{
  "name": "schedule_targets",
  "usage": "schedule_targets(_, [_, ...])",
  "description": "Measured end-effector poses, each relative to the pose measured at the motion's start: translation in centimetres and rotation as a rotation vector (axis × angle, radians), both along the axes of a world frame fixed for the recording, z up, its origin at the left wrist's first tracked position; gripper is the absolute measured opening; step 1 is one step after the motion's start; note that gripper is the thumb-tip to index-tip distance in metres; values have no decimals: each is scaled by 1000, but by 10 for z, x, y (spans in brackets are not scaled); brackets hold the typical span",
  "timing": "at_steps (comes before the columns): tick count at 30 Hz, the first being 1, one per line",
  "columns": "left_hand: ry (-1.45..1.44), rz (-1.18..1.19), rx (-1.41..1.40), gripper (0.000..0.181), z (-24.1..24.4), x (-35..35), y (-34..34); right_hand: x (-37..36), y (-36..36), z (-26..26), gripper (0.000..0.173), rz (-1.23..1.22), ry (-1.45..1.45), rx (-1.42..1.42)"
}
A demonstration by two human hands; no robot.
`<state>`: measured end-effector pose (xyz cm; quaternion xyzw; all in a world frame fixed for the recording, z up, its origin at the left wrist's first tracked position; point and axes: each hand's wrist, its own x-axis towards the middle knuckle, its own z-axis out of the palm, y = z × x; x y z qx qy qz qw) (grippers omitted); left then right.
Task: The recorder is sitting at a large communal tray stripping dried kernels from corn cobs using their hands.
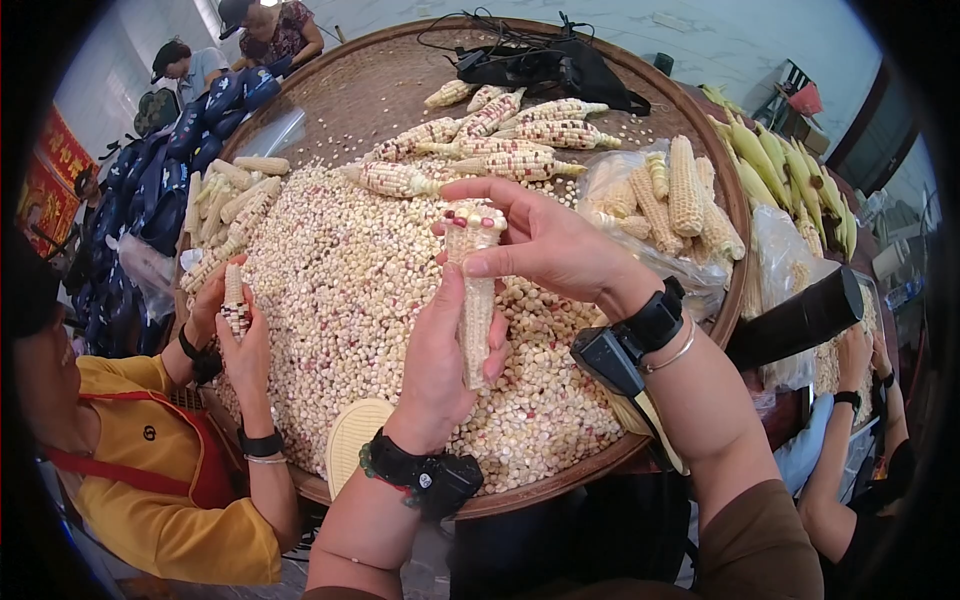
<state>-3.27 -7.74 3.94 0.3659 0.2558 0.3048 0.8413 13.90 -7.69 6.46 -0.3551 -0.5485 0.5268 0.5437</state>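
Upright over the kernels, a mostly stripped corn cob (477, 300) keeps a ring of white and red kernels at its top end. My left hand (442, 345) wraps its lower part, thumb along the near side. At the upper end, my right hand (525, 232) has its thumb and fingers around the cob, just under the kernel ring. Loose corn kernels (330, 300) in white, yellow and dark red lie heaped beneath both hands in a large round woven tray (337, 97). Several speckled corn ears (517, 135) lie behind my hands.
Bare cobs (225, 195) are piled at the left; more cobs (675, 195) fill a plastic bag at the right. A black pouch with cables (555, 67) lies at the back. A co-worker's hands (240, 322) hold another ear. A black cylinder (802, 315) juts near my right forearm.
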Motion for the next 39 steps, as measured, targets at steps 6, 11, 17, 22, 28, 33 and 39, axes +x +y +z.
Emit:
schedule_targets(6, [-62,-36,-43,52,2,-1,0,-4,-2,7,40,-28,295,-208])
schedule_targets(11, [-78,-37,-57,53,1,-1,1,-3,1,4,34,15,282,-205])
schedule_targets(17, [-127,-82,-111,55,0,-2,3,-1,2,0,40,19,231,-179])
schedule_targets(22, [-153,-89,-127,56,0,-3,3,-1,-1,6,47,37,250,-128])
schedule_targets(28, [-167,-91,-99,57,0,-4,3,0,-2,9,53,68,244,-85])
schedule_targets(33, [-174,-91,-113,57,1,-4,3,0,-1,6,54,71,232,-38])
schedule_targets(39, [-104,-58,-81,55,1,-3,2,-2,-1,7,43,78,349,-180])
